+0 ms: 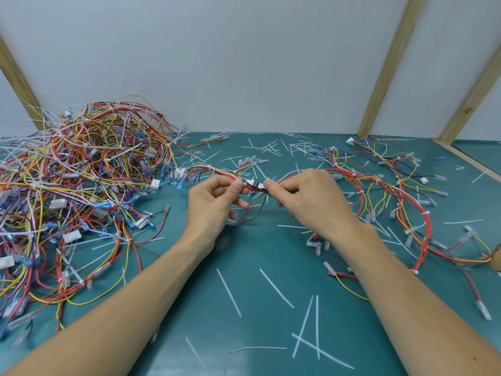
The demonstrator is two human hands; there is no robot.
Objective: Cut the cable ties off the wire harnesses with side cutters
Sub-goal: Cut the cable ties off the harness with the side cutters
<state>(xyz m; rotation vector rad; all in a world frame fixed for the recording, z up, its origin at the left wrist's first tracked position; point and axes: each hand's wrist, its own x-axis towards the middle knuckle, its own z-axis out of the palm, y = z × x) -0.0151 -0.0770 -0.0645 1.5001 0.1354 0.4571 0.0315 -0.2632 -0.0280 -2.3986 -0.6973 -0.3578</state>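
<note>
harness pile far L | cut ties litter mat

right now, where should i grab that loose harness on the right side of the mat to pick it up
Grip the thick red bundled trunk of the right-hand harness, just beside a white cable tie, coming from above. There the wires are bound into one firm curve lying flat on the green mat; the thin yellow branches and the clear terminal sleeves hang loose and would probably just trail.
</note>
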